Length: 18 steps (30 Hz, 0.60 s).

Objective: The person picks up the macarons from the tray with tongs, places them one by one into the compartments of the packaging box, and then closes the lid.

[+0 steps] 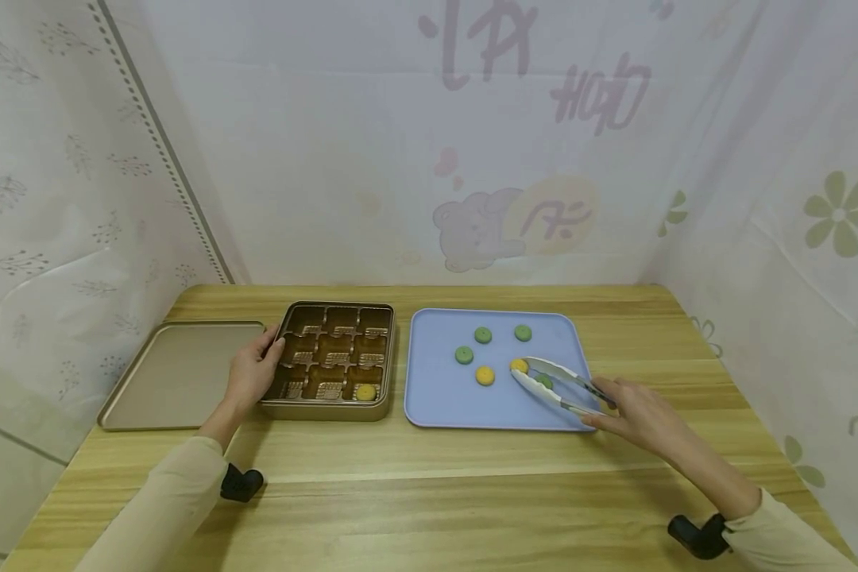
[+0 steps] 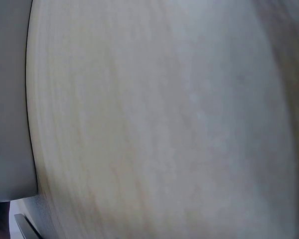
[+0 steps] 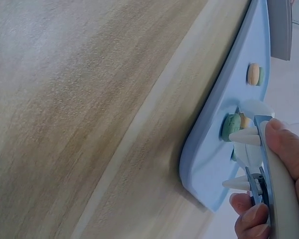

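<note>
My right hand (image 1: 639,413) grips a pair of tongs (image 1: 554,369) with white tips, held over the blue tray (image 1: 429,405). The tongs' tips lie on either side of a yellow macaron (image 1: 519,365); a green macaron (image 1: 544,381) shows between the arms. In the right wrist view, thumb and fingers (image 3: 289,147) wrap the tongs' handle. My left hand (image 1: 253,369) holds the left rim of a brown-gold box (image 1: 361,410) with a nine-compartment insert. One yellow macaron (image 1: 365,392) sits in its front right compartment. Only the box's side (image 2: 10,99) and table show in the left wrist view.
Also on the blue tray are another yellow macaron (image 1: 485,376) and several green macarons (image 1: 464,355). A flat gold lid (image 1: 186,369) lies left of the box. The wooden table (image 1: 400,492) ends at a fabric curtain (image 1: 314,175) behind and at the sides.
</note>
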Each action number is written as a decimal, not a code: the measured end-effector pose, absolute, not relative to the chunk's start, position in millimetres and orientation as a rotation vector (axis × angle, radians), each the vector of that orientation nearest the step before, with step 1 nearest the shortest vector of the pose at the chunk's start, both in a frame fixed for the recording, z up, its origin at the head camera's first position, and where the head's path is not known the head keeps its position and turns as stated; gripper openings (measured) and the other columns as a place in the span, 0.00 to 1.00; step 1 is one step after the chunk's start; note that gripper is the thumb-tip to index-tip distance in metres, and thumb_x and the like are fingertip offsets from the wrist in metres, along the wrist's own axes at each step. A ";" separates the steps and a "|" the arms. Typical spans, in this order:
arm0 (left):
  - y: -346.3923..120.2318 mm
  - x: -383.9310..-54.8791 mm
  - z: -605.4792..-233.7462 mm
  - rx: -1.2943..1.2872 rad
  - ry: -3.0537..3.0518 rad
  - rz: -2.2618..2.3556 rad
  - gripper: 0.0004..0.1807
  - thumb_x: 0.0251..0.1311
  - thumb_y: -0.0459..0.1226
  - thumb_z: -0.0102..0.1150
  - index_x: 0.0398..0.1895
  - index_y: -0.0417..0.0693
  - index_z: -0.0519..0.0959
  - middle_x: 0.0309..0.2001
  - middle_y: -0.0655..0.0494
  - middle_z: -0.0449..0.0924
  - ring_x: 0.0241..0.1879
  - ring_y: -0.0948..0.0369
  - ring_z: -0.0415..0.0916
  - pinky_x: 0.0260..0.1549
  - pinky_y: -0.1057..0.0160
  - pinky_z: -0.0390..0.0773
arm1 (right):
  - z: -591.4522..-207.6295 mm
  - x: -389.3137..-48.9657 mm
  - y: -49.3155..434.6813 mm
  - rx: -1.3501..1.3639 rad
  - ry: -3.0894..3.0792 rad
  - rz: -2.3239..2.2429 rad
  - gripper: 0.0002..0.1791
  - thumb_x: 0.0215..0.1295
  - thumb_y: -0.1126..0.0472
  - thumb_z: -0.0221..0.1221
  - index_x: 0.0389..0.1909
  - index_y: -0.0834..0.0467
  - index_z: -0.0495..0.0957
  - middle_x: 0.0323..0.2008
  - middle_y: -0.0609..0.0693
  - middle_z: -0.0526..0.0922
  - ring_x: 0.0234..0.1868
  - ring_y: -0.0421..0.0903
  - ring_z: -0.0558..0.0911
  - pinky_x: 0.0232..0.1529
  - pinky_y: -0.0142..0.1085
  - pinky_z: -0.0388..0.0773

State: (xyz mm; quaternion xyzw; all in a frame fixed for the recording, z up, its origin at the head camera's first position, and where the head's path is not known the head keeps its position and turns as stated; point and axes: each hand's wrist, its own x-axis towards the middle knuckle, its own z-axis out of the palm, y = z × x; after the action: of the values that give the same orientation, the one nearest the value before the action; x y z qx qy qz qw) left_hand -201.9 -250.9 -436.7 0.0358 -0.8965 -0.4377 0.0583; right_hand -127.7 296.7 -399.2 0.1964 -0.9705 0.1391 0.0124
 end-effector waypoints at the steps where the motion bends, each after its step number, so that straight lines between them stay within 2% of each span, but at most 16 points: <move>1: -250.8 -201.9 -436.5 0.107 -2.715 -1.325 0.28 0.73 0.44 0.40 0.69 0.37 0.60 0.67 0.36 0.60 0.67 0.40 0.56 0.63 0.43 0.60 | -399.1 -127.6 296.5 0.609 -3.023 0.442 0.36 0.53 0.49 0.67 0.53 0.73 0.74 0.41 0.65 0.82 0.36 0.54 0.83 0.32 0.44 0.79; 13: -250.2 -201.3 -436.9 0.098 -2.698 -1.346 0.27 0.73 0.42 0.40 0.69 0.37 0.60 0.65 0.35 0.61 0.65 0.39 0.58 0.61 0.42 0.62 | -394.9 -130.0 282.9 0.553 -3.027 0.480 0.35 0.54 0.47 0.66 0.55 0.69 0.74 0.42 0.64 0.82 0.35 0.51 0.82 0.28 0.40 0.78; 18: -249.7 -201.0 -436.4 0.107 -2.692 -1.354 0.27 0.73 0.43 0.40 0.69 0.37 0.60 0.65 0.35 0.61 0.65 0.40 0.58 0.61 0.43 0.62 | -392.4 -132.1 271.2 0.566 -3.011 0.452 0.34 0.54 0.47 0.67 0.56 0.66 0.74 0.43 0.62 0.82 0.37 0.51 0.82 0.31 0.43 0.78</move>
State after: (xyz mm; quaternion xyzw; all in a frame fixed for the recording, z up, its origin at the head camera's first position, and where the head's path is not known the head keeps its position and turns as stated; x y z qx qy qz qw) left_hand -201.0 -249.7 -436.4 0.0353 -0.8910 -0.4482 0.0633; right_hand -132.1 271.2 -392.4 0.1828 -0.9720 0.1458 0.0222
